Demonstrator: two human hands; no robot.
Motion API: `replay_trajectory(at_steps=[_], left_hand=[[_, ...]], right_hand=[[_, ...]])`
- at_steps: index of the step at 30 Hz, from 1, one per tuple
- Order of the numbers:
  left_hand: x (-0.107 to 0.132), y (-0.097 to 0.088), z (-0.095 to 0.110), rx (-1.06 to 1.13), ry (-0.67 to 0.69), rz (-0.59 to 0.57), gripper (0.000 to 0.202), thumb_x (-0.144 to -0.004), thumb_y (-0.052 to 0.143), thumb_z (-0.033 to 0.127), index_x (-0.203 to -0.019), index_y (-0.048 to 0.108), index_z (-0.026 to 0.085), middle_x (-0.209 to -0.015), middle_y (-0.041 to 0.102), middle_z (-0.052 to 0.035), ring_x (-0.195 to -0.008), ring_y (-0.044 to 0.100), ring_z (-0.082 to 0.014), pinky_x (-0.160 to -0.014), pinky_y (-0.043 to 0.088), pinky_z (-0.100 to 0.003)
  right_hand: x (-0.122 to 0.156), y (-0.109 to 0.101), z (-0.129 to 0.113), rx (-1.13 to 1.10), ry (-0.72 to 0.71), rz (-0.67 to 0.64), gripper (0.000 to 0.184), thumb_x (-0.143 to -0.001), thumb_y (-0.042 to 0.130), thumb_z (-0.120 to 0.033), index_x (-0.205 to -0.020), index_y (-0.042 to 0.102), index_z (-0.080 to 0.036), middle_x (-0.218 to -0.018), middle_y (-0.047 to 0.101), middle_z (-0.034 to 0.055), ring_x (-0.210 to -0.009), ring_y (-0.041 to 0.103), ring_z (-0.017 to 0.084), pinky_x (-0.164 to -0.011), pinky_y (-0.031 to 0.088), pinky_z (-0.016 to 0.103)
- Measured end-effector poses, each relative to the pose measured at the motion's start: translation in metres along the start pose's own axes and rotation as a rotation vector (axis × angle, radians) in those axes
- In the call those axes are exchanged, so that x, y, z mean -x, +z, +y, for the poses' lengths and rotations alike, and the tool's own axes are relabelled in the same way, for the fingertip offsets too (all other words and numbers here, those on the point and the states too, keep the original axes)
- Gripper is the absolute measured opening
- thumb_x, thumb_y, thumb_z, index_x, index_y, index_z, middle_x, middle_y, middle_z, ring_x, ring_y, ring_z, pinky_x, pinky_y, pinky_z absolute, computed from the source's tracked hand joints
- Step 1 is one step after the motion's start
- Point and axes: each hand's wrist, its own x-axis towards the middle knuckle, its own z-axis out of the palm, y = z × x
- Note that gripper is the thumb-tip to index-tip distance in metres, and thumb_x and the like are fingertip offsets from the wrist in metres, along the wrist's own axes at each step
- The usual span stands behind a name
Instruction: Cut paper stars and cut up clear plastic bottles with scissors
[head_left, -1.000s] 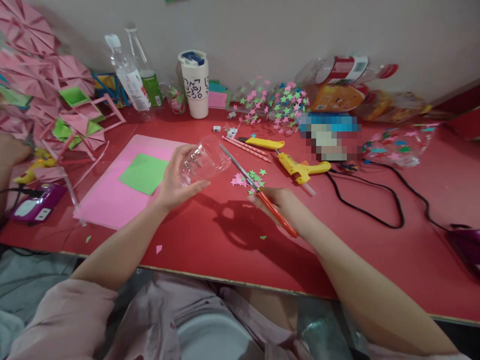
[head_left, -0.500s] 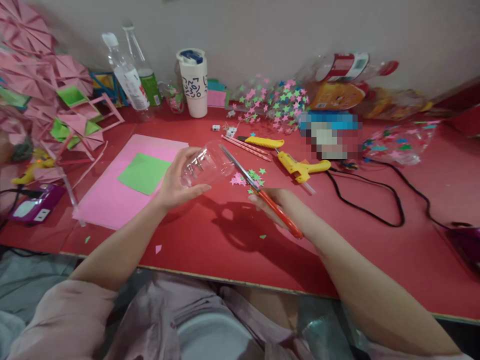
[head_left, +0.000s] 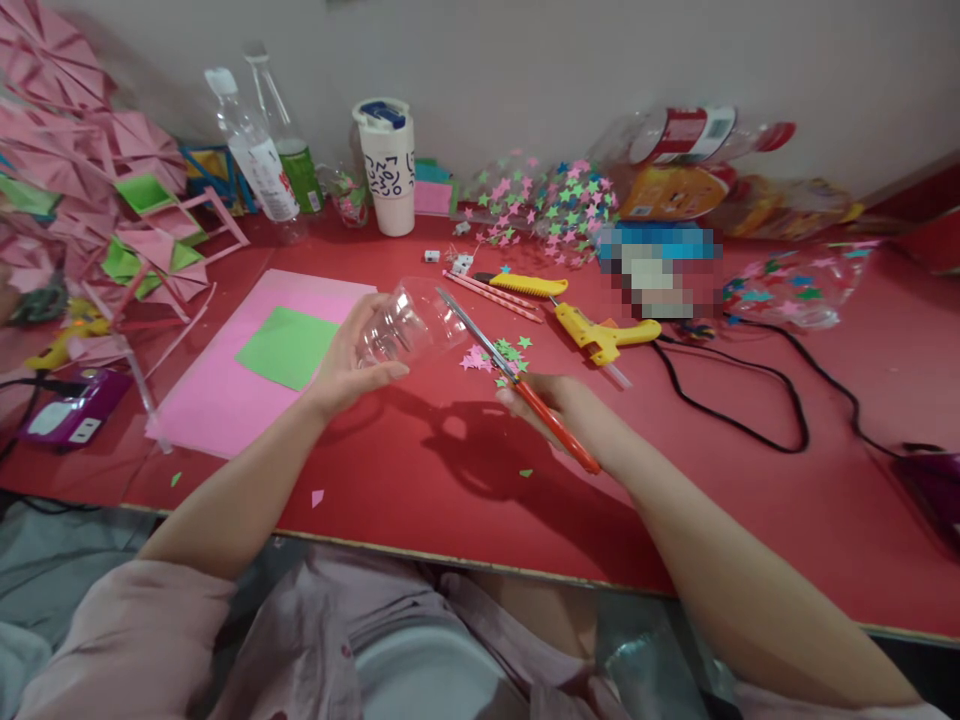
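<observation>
In my left hand (head_left: 356,355) is a clear plastic bottle piece (head_left: 409,325), tilted sideways above the red table (head_left: 465,510). My right hand (head_left: 559,405) grips scissors (head_left: 551,415) with orange-red handles. Their blades point up and left, with the tips at the piece's right rim; whether they touch it I cannot tell. Small pink and green paper stars (head_left: 499,357) lie in a heap behind the blades. Under my left wrist and beyond it are pink paper sheets (head_left: 217,400) with a green square sheet (head_left: 289,347) on top.
A yellow glue gun (head_left: 604,335) with a black cord lies to the right, near a yellow utility knife (head_left: 529,286) and striped straws (head_left: 495,297). Bottles (head_left: 262,170) and a white tumbler (head_left: 390,175) stand along the wall. Pink paper crafts (head_left: 142,150) fill the left side.
The bottle piece has turned slightly in my left hand, which has shifted a little left. My right hand and the scissors have hardly moved.
</observation>
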Motion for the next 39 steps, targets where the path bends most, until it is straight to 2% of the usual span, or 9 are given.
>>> replay_trajectory(at_steps=[3,7,12,17,21,25,31,34,39], left_hand=[[0.0,0.0,-0.001,0.07,-0.043,-0.036,0.065,-0.059,0.078,0.048,-0.116,0.055,0.026,-0.105,0.061,-0.0064,-0.083,0.06,-0.0166,-0.065,0.049,-0.028],[-0.001,-0.002,-0.002,0.138,-0.054,-0.079,0.062,-0.061,0.076,0.046,-0.115,0.056,0.024,-0.102,0.063,-0.0066,-0.082,0.061,-0.0172,-0.065,0.049,-0.029],[-0.004,-0.002,-0.001,0.2,-0.06,-0.088,0.061,-0.061,0.074,0.048,-0.113,0.057,0.023,-0.099,0.065,-0.0069,-0.074,0.061,-0.0156,-0.06,0.048,-0.028],[-0.006,-0.004,0.004,0.291,-0.12,-0.118,0.059,-0.06,0.072,0.051,-0.109,0.056,0.022,-0.097,0.067,-0.0066,-0.071,0.064,-0.0158,-0.053,0.045,-0.025],[-0.009,-0.009,0.005,0.348,-0.152,-0.137,0.052,-0.062,0.071,0.051,-0.102,0.05,0.024,-0.096,0.068,-0.0033,-0.072,0.067,-0.0161,-0.056,0.047,-0.024],[-0.011,-0.01,0.005,0.281,-0.19,-0.043,0.054,-0.067,0.064,0.057,-0.105,0.053,0.022,-0.101,0.066,-0.0059,-0.074,0.068,-0.0166,-0.055,0.048,-0.024],[-0.008,-0.003,0.003,0.117,-0.174,0.146,0.055,-0.073,0.053,0.067,-0.102,0.058,0.021,-0.08,0.064,-0.002,-0.053,0.058,-0.0095,-0.046,0.041,-0.022],[-0.005,0.001,0.004,0.069,-0.191,0.168,0.053,-0.076,0.049,0.068,-0.101,0.058,0.022,-0.079,0.064,-0.0021,-0.049,0.054,-0.0081,-0.041,0.033,-0.021],[-0.004,0.004,0.005,0.049,-0.21,0.142,0.05,-0.079,0.044,0.068,-0.097,0.058,0.023,-0.079,0.065,-0.0027,-0.046,0.052,-0.0076,-0.039,0.029,-0.022]], right_hand=[[0.002,-0.001,0.0,0.031,-0.022,0.004,0.055,-0.074,0.045,-0.074,-0.06,0.043,-0.021,-0.055,0.042,-0.0018,-0.053,0.038,0.012,-0.053,0.03,0.027],[0.002,-0.002,0.0,-0.041,-0.037,-0.028,0.055,-0.075,0.044,-0.073,-0.061,0.047,-0.02,-0.057,0.047,-0.0005,-0.054,0.042,0.013,-0.054,0.032,0.027],[0.003,-0.003,-0.001,-0.058,-0.048,-0.009,0.056,-0.073,0.047,-0.074,-0.058,0.045,-0.021,-0.053,0.042,-0.0019,-0.052,0.039,0.012,-0.052,0.03,0.027],[0.003,-0.004,-0.003,-0.055,-0.049,-0.007,0.054,-0.076,0.046,-0.07,-0.056,0.04,-0.021,-0.051,0.038,-0.0028,-0.05,0.036,0.012,-0.051,0.028,0.027],[0.002,-0.004,-0.001,-0.072,-0.051,-0.024,0.055,-0.074,0.047,-0.073,-0.058,0.039,-0.021,-0.05,0.035,-0.0043,-0.047,0.033,0.01,-0.049,0.026,0.026],[0.0,-0.004,0.0,-0.067,-0.023,-0.051,0.057,-0.072,0.047,-0.076,-0.058,0.039,-0.022,-0.05,0.033,-0.0048,-0.047,0.032,0.01,-0.049,0.025,0.026],[0.001,0.0,-0.002,-0.004,-0.011,-0.01,0.059,-0.073,0.042,-0.078,-0.058,0.037,-0.022,-0.055,0.035,-0.0033,-0.053,0.033,0.011,-0.051,0.026,0.026],[0.002,0.002,-0.004,0.035,0.003,-0.015,0.059,-0.074,0.042,-0.078,-0.059,0.037,-0.022,-0.056,0.035,-0.0033,-0.054,0.033,0.012,-0.051,0.027,0.026],[0.003,0.003,-0.003,0.051,0.033,-0.044,0.059,-0.074,0.04,-0.079,-0.063,0.043,-0.021,-0.055,0.041,-0.0019,-0.052,0.039,0.013,-0.05,0.028,0.027]])
